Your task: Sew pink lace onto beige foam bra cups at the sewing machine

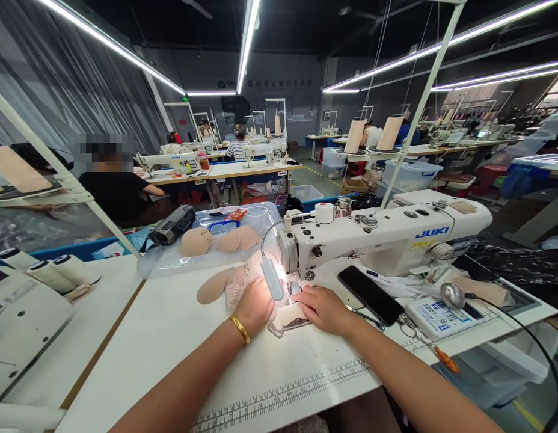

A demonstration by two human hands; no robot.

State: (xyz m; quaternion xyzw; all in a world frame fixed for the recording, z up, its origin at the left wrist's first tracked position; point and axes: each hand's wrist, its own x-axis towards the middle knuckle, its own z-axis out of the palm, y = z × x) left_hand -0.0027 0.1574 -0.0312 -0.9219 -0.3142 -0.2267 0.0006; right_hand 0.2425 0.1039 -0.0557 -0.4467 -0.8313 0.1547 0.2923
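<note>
My left hand (255, 305), with a gold bracelet (240, 330) at the wrist, is closed on pale pink lace fabric (234, 293) beside the sewing machine's needle area. A small grey lamp (272, 278) on a bendy neck hides part of its fingers, and glare washes out the cloth there. Across from it, my right hand (324, 308) reaches in with fingers stretched out and thumb apart, its tips at the needle plate. The white sewing machine (373, 231) stands above both hands. Flat beige oval pads (213, 286) lie left of the lace.
A black phone (371, 294), scissors (407, 326) and a white box (441, 319) lie to the right. Behind, a clear plastic lid (164, 264) carries more round pads (196, 242). A thread stand pole (423, 102) rises behind the machine. A person (119, 195) sits at the left.
</note>
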